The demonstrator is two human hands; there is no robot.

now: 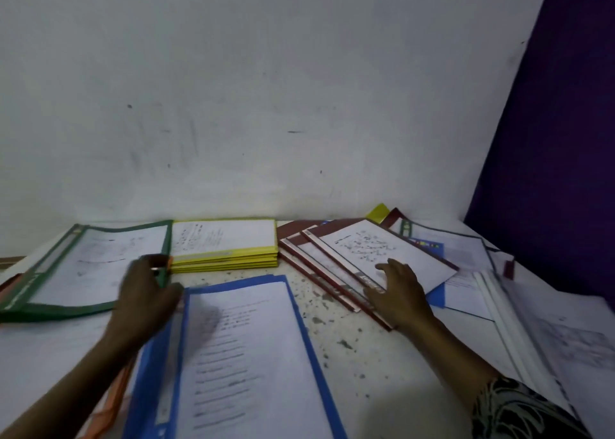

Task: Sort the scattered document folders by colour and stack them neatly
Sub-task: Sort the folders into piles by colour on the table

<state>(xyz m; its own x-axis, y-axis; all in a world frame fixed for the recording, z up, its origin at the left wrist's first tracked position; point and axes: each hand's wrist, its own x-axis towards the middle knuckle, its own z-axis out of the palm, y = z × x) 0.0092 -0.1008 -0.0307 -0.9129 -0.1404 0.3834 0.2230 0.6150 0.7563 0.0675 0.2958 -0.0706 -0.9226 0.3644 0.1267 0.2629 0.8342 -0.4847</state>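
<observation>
- Blue folders (239, 355), flat glossy plastic over a printed sheet, lie nearest on the speckled white table (336, 332); an orange folder (113, 398) edge pokes out beneath at left.
- left hand (146, 292), blurred, pinches the right edge of the green folder (83, 265), clear-fronted, lying flat.
- right hand (397, 293) lies flat, fingers spread, pressing the fanned maroon folders (349, 259).
- white-spined folders (532, 325) overlap at right.
- yellow stack (226, 249), squared, sits against the scuffed wall (266, 89), between green and maroon.

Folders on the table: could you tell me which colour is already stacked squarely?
The yellow stack, edges aligned; the red folders lie fanned out.
</observation>
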